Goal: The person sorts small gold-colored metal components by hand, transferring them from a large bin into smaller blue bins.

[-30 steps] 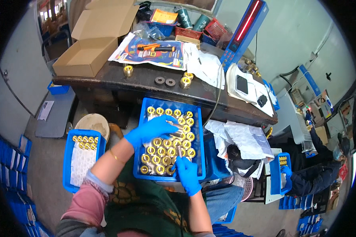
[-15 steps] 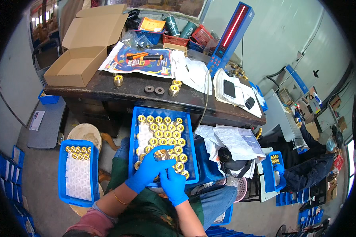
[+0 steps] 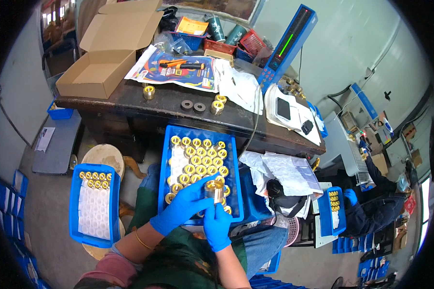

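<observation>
My left hand (image 3: 182, 206), in a blue glove, is closed around a short brass-coloured metal sleeve (image 3: 214, 190). Just below the sleeve, my gloved right hand (image 3: 217, 228) has its fingers closed against its underside; what sits inside that grip is hidden, and a thin dark cord runs down beneath it. Both hands are over the near part of a blue tray (image 3: 239, 192) on my lap, where several similar sleeves stand in rows on a white liner. A blue upright column gauge (image 3: 288, 45) on the desk shows a short green bar.
On the dark desk (image 3: 164, 113) lie an open cardboard box (image 3: 96, 72), an orange-black cutter (image 3: 182, 65), two dark rings (image 3: 193, 105), loose sleeves and a phone (image 3: 283, 109). A second blue tray (image 3: 115, 207) rests on a stool at left. A co-worker (image 3: 376, 212) sits at far right.
The sleeve has gone from tilted to more upright and shifted slightly right, both hands moving with it. The gauge's long red bar has become a short green one. The co-worker's hand moved off their tray.
</observation>
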{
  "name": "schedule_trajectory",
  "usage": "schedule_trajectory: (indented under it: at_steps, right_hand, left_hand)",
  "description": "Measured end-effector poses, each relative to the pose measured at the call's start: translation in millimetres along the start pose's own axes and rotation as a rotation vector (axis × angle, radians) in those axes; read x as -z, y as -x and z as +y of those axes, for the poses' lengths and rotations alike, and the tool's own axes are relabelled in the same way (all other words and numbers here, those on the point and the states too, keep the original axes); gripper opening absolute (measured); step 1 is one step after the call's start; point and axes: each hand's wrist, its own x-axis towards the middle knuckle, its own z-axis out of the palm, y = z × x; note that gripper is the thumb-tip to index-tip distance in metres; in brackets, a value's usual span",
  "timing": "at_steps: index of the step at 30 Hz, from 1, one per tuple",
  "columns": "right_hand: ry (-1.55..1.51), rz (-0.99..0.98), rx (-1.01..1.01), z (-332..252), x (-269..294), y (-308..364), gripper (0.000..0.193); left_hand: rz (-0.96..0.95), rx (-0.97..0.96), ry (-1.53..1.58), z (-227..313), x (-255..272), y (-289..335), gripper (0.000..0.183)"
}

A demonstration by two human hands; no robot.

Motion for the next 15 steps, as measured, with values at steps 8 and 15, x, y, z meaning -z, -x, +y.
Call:
schedule_trajectory:
  at_steps: [8, 15]
  right_hand:
    - [-0.024, -0.020, 0.032, 1.6, -13.5, -0.7, 0.014]
    - [0.267, -0.240, 0.095, -8.3, -22.1, -11.7, 0.022]
  left_hand:
    - [0.198, -0.067, -0.123, -10.9, 6.0, 0.8, 0.067]
    - [0.450, -0.172, 0.091, -5.4, 52.2, 11.8, 0.050]
